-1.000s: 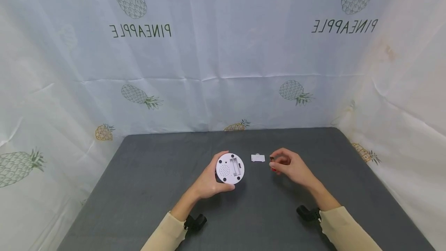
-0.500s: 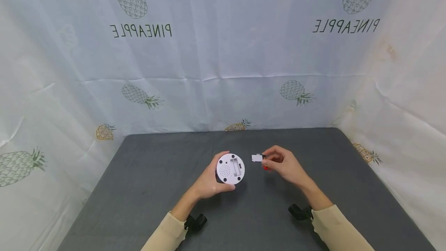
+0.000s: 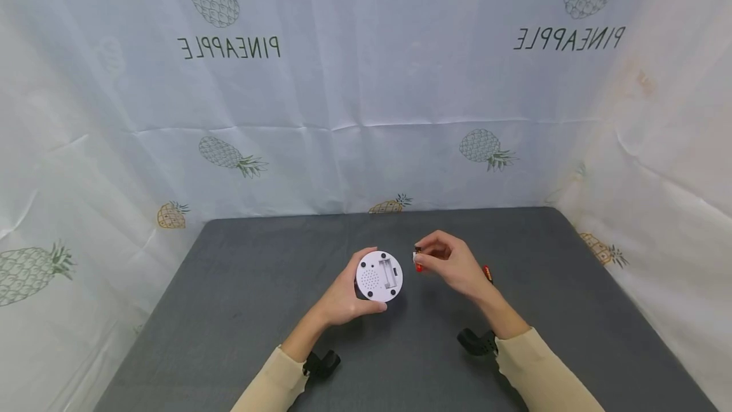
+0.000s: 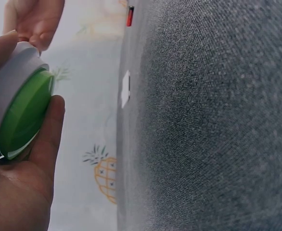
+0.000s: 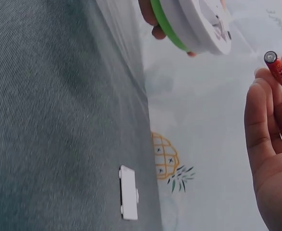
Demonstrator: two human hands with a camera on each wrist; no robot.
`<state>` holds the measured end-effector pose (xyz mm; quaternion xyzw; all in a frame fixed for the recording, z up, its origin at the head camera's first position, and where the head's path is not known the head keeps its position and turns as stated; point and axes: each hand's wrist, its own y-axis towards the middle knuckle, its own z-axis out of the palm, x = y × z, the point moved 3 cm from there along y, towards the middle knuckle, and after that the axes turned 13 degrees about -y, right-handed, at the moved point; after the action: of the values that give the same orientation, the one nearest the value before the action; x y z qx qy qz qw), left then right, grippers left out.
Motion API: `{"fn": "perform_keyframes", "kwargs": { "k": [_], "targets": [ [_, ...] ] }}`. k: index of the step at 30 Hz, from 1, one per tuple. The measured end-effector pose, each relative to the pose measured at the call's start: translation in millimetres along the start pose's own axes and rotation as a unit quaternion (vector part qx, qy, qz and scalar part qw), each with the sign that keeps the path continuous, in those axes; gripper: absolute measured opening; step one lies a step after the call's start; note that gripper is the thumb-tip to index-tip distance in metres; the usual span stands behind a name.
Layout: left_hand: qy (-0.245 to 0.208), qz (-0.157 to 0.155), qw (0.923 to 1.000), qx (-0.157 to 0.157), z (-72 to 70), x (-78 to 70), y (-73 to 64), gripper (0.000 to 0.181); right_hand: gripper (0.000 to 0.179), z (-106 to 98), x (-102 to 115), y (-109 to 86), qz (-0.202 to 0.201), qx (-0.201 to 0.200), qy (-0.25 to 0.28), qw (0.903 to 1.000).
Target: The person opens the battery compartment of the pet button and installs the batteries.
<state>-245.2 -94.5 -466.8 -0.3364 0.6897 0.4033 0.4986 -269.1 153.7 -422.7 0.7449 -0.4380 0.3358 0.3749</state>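
Note:
My left hand [image 3: 342, 301] grips a round white device [image 3: 370, 277] by its rim, its underside facing up. That face shows dark feet, a patch of small holes and an uncovered battery compartment [image 3: 387, 274]. Its other side is a green dome [image 4: 26, 114], seen in the left wrist view. Just right of the device, my right hand [image 3: 453, 267] pinches a red battery [image 5: 277, 70] between thumb and fingers, one end pointing out. The white battery cover [image 5: 129, 193] lies on the table, mostly hidden behind the right hand in the head view.
A second red battery [image 3: 487, 273] lies on the dark grey table [image 3: 257, 310], beyond the right wrist. Light fabric with pineapple prints [image 3: 223, 152] hangs at the back and sides. Each wrist wears a black camera mount [image 3: 322, 365].
My right hand has moved left with the battery, toward the device and over the cover. The second battery has come into view behind its wrist. The left hand stays nearly still.

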Motion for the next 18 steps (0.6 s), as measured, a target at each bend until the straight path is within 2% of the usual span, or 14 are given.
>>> {"fn": "perform_keyframes", "kwargs": {
  "k": [13, 18],
  "targets": [
    [-0.017, -0.01, 0.9998, 0.008, -1.1, -1.6, -3.1, 0.103, 0.022, 23, 16, 8.3, -0.022, -0.001, 0.003, 0.9998],
    [-0.03, -0.002, 0.9993, 0.02, -1.0, -1.9, -1.5, 0.102, 0.023, 31, 20, 9.9, -0.024, -0.02, -0.013, 0.9994]
  ]
}}
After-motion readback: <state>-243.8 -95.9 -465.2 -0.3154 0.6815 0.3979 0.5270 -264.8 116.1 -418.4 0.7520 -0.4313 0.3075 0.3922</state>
